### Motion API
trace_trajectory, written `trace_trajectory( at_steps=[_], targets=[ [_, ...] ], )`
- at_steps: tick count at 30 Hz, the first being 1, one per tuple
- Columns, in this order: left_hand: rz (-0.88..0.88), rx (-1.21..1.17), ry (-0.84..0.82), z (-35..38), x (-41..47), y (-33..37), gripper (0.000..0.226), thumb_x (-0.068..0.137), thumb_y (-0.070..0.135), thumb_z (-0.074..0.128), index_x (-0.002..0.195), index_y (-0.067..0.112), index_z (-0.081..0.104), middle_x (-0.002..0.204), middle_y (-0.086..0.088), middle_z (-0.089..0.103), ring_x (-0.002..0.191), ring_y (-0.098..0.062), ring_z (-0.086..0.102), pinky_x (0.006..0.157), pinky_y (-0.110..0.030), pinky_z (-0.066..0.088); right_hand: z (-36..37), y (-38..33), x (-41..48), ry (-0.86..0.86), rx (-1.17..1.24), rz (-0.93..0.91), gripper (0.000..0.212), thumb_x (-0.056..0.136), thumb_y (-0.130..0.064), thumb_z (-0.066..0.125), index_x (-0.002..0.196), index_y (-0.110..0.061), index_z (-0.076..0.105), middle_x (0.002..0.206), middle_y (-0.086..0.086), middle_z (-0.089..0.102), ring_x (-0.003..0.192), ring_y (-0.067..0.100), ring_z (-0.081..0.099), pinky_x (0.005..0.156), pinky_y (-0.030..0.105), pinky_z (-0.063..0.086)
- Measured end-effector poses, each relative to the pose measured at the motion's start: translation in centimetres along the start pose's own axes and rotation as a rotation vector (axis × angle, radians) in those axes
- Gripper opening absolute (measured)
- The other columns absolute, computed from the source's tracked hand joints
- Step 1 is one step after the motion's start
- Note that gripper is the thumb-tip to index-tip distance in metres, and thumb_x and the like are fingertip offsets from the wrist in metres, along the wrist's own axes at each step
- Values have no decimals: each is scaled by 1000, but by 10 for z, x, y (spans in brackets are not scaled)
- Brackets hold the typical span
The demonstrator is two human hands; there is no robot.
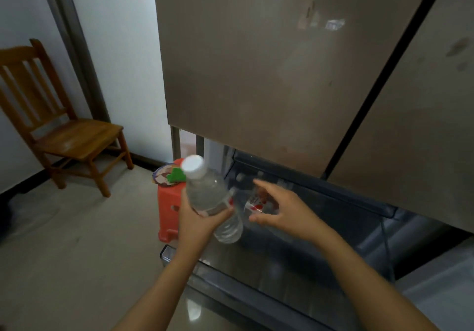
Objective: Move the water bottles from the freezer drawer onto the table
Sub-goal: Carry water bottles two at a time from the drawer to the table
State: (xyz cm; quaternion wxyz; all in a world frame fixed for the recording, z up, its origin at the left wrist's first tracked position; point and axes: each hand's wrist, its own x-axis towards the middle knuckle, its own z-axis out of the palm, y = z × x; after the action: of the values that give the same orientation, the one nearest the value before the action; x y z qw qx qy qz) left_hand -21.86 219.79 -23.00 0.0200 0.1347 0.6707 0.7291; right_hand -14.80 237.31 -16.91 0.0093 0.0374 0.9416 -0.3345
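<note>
Left hand grips one water bottle, raised above the open freezer drawer at the frame's 6 o'clock. Right hand, fingers spread and empty, hovers beside a red-labelled bottle lying in the drawer at its 9 o'clock. No table is visible, so every delivery appears outstanding.

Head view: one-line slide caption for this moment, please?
Left hand grips a white-capped water bottle above the open freezer drawer while the open right hand reaches toward a red-labelled bottle inside.
</note>
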Motion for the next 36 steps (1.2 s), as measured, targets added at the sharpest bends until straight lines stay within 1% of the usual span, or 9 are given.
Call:
trace_trajectory(
  at_steps=[4,10,14,18,23,26,29,32,36],
  targets=[
    [84,-58,113,-41,3,23,90,49,35,83,126,7,45,118,-8,60,108,-19,60,89,-36,52,40,71,36,28,-98,228,50,86,-34,62,129,-13,48,130,9,55,115,22,53,94,27,41],
    [79,-232,216,-85,-12,46,63,57,12,80,113,-1,55,104,-15,64,99,-31,63,80,-35,56,67,114,91,-110,-464,346,72,81,-36,64,140,-18,28,140,14,40,122,32,45,100,42,41],
    [82,-269,281,-109,-31,46,39,62,5,73,98,17,63,93,-6,68,89,-23,67,79,-36,57,80,120,111,-182,-630,385,88,79,-38,67,145,-20,12,145,19,31,128,36,38,103,45,38],
    [71,-323,372,-127,-47,41,41,64,4,62,101,21,61,90,2,70,88,-17,67,79,-34,56,92,119,116,-113,-717,380,83,75,-41,69,140,-12,27,141,19,37,127,34,40,105,44,35],
    [58,-329,389,-138,-59,39,43,66,5,60,106,21,60,97,0,67,93,-17,66,80,-32,56,101,106,102,-61,-635,377,68,74,-34,72,129,-10,40,129,14,50,117,28,51,95,36,46],
    [31,-343,388,-140,-62,41,52,64,6,62,115,13,55,103,-8,65,92,-18,67,77,-30,57,91,91,85,-53,-407,373,60,73,-29,74,122,-12,45,122,9,58,108,24,58,87,31,50],
    [24,-372,362,-137,-56,42,39,63,4,60,98,22,66,93,-4,70,86,-17,68,73,-28,57,70,63,58,79,-123,352,65,67,-26,79,121,-11,45,118,10,59,105,25,59,86,34,50],
    [17,-399,325,-131,-48,44,33,63,4,61,83,28,72,84,1,72,82,-16,69,70,-28,58,46,21,25,255,60,196,69,63,-17,82,120,-15,44,118,6,56,102,21,56,83,31,47],
    [17,-376,275,-127,-39,46,36,58,6,67,92,18,64,83,-1,72,80,-18,69,64,-27,57,15,-44,-6,401,231,-64,75,58,-12,84,114,-32,39,107,-15,50,97,6,51,85,26,44]
  ],
)
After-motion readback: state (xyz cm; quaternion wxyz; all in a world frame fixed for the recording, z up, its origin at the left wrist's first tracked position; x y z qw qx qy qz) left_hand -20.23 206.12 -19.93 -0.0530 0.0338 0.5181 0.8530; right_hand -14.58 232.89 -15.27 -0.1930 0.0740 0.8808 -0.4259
